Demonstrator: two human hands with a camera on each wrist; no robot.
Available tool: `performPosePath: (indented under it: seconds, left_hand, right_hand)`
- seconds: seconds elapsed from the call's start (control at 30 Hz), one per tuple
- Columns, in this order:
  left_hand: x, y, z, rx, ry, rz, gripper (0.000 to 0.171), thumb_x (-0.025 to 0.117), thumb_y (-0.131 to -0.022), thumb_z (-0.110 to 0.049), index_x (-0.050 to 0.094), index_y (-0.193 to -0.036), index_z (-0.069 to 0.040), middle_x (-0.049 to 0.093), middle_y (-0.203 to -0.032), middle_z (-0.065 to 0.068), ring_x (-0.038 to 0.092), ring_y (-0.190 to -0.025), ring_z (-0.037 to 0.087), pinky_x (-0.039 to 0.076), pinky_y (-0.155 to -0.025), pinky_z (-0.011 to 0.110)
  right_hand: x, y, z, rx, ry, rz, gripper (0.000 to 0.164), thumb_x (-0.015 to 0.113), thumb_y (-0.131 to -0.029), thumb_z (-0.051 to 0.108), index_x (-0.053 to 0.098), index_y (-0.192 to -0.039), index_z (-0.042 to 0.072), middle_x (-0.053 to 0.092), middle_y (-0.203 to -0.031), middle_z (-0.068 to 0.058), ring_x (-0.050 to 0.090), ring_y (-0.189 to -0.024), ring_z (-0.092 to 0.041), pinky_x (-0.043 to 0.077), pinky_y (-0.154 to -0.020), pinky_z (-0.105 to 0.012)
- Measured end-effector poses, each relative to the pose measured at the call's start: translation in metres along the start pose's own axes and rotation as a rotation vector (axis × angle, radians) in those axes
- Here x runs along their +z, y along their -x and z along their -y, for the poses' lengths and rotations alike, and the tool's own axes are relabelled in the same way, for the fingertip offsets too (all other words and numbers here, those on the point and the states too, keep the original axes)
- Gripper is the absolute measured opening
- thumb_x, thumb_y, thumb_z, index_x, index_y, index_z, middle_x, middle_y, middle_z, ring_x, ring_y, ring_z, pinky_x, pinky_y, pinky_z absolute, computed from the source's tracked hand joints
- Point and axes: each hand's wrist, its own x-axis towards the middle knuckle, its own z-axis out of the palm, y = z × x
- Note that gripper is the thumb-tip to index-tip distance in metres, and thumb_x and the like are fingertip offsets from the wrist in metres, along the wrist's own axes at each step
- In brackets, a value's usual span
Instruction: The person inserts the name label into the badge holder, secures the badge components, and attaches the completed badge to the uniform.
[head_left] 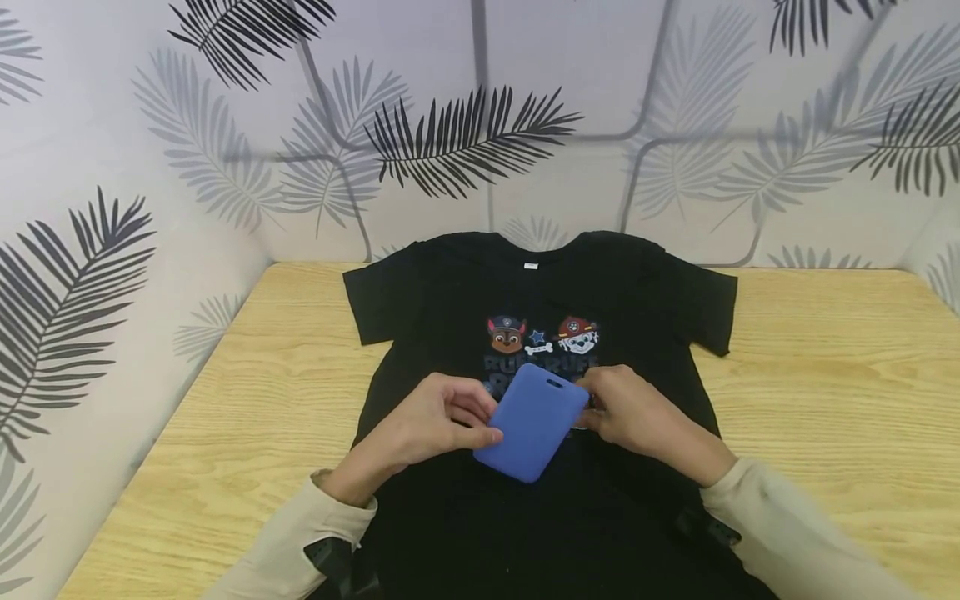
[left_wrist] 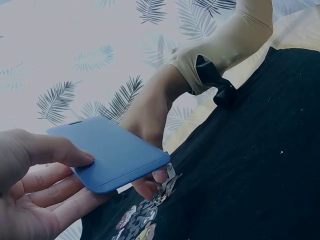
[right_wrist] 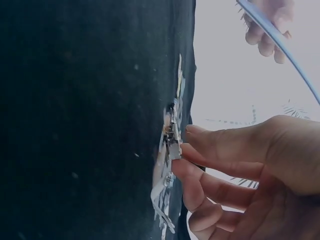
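A blue card holder (head_left: 531,425) with rounded corners and a small slot near its upper edge is pinched by my left hand (head_left: 446,421), thumb on its face and fingers behind. It is tilted above the printed front of a black T-shirt (head_left: 480,517). My right hand (head_left: 630,408) is just right of the holder, its fingertips partly hidden behind it in the head view. In the right wrist view, thumb and fingers pinch a small silvery metal piece (right_wrist: 175,150) close to the shirt print; its exact kind is unclear.
The shirt lies spread on a wooden table (head_left: 277,358), its collar away from me. Cartoon dog heads (head_left: 577,336) and lettering show on its chest. Behind the table stands a pale wall (head_left: 570,75) with a leaf pattern.
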Motion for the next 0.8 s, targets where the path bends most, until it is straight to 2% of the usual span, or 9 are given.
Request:
performPosePath:
  seconds: [0.13, 0.3, 0.53, 0.67, 0.8]
  left_hand:
    - [0.001, -0.0014, -0.0009, 0.005, 0.005, 0.0, 0.014, 0.076, -0.078, -0.002, 0.066, -0.088, 0.001, 0.07, -0.084, 0.007, 0.069, -0.077, 0.019, 0.055, -0.072, 0.03]
    - [0.0035, -0.0035, -0.0051, 0.013, 0.03, -0.002, 0.014, 0.076, -0.079, -0.002, 0.066, -0.087, 0.001, 0.071, -0.082, 0.007, 0.069, -0.077, 0.018, 0.054, -0.071, 0.029]
    - [0.0076, -0.0054, -0.0076, 0.025, 0.094, -0.004, 0.013, 0.074, -0.08, -0.001, 0.064, -0.087, 0.004, 0.071, -0.081, 0.01, 0.069, -0.075, 0.015, 0.053, -0.068, 0.025]
    - [0.0085, -0.0065, -0.0087, 0.034, 0.1, -0.006, 0.012, 0.073, -0.081, -0.001, 0.064, -0.087, 0.005, 0.071, -0.082, 0.011, 0.069, -0.074, 0.017, 0.054, -0.068, 0.026]
    - [0.009, -0.0074, -0.0097, 0.029, 0.103, -0.008, 0.012, 0.074, -0.081, -0.001, 0.064, -0.086, 0.005, 0.071, -0.08, 0.011, 0.069, -0.073, 0.016, 0.054, -0.067, 0.026]
  right_hand:
    - [0.0039, 0.0007, 0.001, 0.022, 0.016, 0.0, 0.012, 0.078, -0.078, 0.002, 0.067, -0.08, 0.004, 0.061, -0.073, 0.0, 0.052, -0.063, -0.01, 0.045, -0.052, -0.023]
    - [0.0062, 0.0011, 0.0025, 0.01, 0.051, 0.004, 0.011, 0.077, -0.078, 0.0, 0.068, -0.077, 0.007, 0.06, -0.074, 0.0, 0.052, -0.064, -0.01, 0.045, -0.052, -0.024]
    - [0.0071, 0.0059, 0.0044, -0.017, 0.116, 0.0, 0.019, 0.075, -0.078, -0.004, 0.066, -0.081, 0.012, 0.058, -0.075, 0.003, 0.052, -0.071, -0.013, 0.047, -0.056, -0.027]
    - [0.0046, 0.0066, 0.0044, -0.057, 0.088, -0.023, 0.02, 0.076, -0.078, -0.005, 0.064, -0.082, 0.011, 0.056, -0.071, 0.004, 0.049, -0.066, -0.011, 0.043, -0.055, -0.026]
    - [0.0001, 0.005, 0.0041, -0.089, 0.006, -0.042, 0.021, 0.076, -0.076, -0.007, 0.064, -0.083, 0.009, 0.057, -0.068, 0.005, 0.05, -0.06, -0.007, 0.042, -0.053, -0.024]
